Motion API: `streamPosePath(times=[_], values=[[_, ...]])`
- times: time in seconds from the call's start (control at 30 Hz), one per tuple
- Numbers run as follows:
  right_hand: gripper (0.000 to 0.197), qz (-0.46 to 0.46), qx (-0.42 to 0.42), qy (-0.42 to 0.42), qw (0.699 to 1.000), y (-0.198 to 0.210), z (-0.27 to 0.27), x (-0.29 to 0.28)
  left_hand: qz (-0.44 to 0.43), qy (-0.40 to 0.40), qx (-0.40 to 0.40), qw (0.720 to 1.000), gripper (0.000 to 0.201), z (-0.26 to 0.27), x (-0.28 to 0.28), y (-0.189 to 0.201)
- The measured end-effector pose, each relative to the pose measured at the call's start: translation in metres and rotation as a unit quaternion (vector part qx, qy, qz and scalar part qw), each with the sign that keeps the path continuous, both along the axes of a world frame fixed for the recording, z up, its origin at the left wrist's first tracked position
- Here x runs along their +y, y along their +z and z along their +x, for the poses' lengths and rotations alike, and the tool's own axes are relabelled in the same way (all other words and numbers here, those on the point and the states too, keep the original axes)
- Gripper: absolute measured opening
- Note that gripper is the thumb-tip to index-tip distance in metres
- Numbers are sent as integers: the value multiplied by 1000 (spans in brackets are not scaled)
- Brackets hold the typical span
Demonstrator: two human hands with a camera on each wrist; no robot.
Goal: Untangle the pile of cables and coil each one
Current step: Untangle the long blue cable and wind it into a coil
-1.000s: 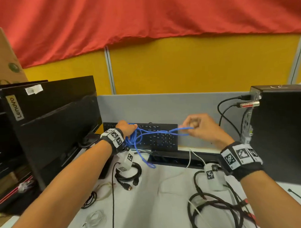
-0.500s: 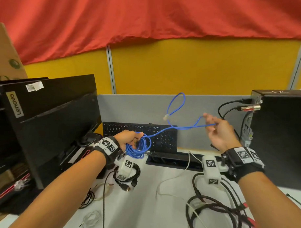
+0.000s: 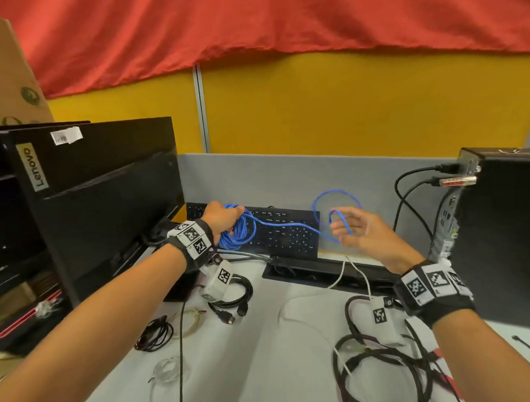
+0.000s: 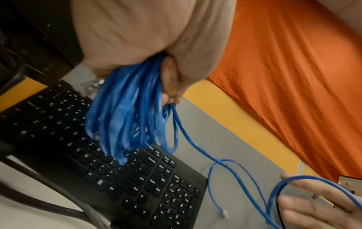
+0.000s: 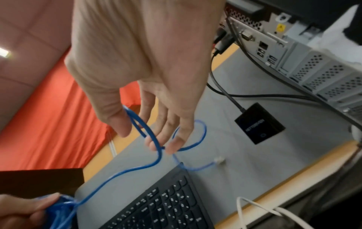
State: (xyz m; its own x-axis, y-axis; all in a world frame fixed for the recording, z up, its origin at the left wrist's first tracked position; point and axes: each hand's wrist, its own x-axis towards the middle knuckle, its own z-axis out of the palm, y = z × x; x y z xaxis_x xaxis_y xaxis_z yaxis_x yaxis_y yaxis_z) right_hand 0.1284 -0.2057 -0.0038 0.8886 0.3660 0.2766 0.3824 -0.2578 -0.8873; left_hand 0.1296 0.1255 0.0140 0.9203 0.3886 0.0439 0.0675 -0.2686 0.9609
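Above keyboard (image 3: 284,234): blue cable (image 3: 288,227) stretched left-right.

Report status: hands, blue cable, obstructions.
Left hand grips the coiled bundle of the blue cable. Right hand has the free tail looped over straight fingers. Black cable tangle uncoiled on desk; nothing blocking.

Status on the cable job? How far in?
Done: small coils lie on the desk. In hand: left hand grips the blue cable, mostly coiled; its tail is looped over the right hand. Left: the black tangle by the right forearm.
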Motion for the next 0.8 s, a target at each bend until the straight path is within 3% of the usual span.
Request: streamPosePath(times=[0.1, 0.2, 0.23, 0.3, 0.37, 0.47, 0.53, 0.6, 0.7, 0.8], values=[[43, -6, -25, -16, 1000, 9, -4, 11, -20, 2, -39, 999, 39, 1, -8, 4], [21, -34, -65, -57, 996, 11, -8, 28, -109, -42, -65, 991, 28, -1, -21, 7], [11, -95, -97, -76, 988, 12, -9, 31, -139, -54, -69, 986, 25, -2, -26, 9], [12, -270, -138, -85, 949, 11, -8, 32, -194, -63, -76, 976, 22, -7, -32, 15], [13, -330, -107, -36, 937, 7, -10, 35, -227, -67, -94, 967, 21, -12, -37, 22], [6, -167, -8, 130, 977, -3, -17, 48, -163, -114, -129, 971, 24, -22, -47, 27], [9, -39, 23, 172, 984, -3, -21, 59, -98, -179, -127, 971, 28, -28, -56, 23], [13, 50, 25, 160, 985, 2, -21, 66, -74, -234, -109, 963, 30, -32, -64, 17], [17, 129, 5, 73, 989, 6, -14, 69, -82, -274, -92, 954, 38, -33, -68, 11], [16, 124, -28, -10, 992, 2, -5, 68, -55, -314, -81, 944, 40, -35, -71, 4]])
